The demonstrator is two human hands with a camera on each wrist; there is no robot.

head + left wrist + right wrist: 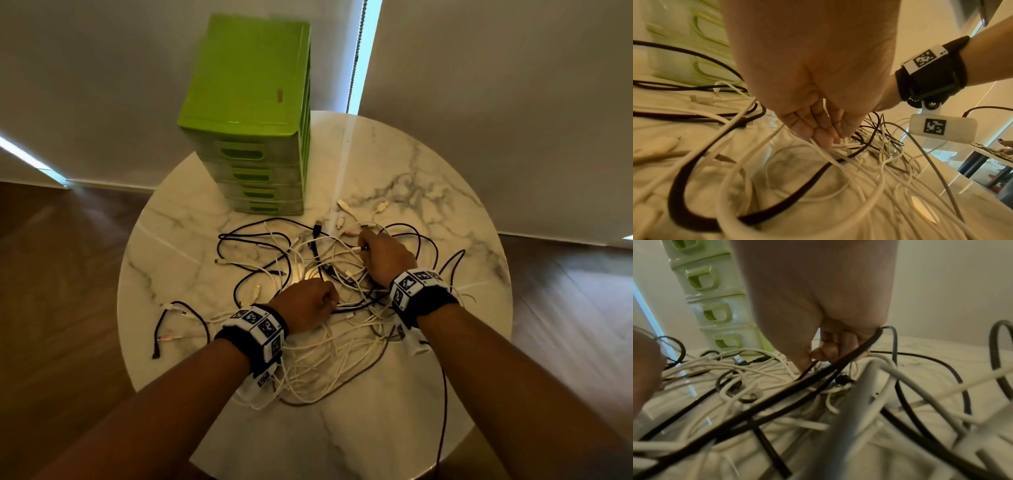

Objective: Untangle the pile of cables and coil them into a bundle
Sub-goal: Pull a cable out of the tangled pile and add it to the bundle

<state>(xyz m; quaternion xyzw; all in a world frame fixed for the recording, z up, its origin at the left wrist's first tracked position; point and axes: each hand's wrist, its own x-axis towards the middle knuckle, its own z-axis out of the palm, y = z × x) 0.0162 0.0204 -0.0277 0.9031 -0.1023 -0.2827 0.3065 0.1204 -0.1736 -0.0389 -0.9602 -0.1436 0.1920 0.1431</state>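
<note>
A tangled pile of white and black cables [335,342] lies spread over the round marble table [411,178]. My left hand [329,301] sits near the middle of the pile, and its curled fingers pinch a few white cables [838,151] against the tabletop. My right hand [363,245] reaches into the far side of the pile. There its thumb and curled fingers [818,353] pinch a thin cable. A thick black cable [859,350] loops across the right hand's fingers. Several plug ends [342,205] lie loose beyond the hands.
A green plastic drawer unit [246,102] stands at the back left of the table, close behind the pile. One black cable [443,411] hangs over the table's near right edge. Wooden floor and pale blinds surround the table.
</note>
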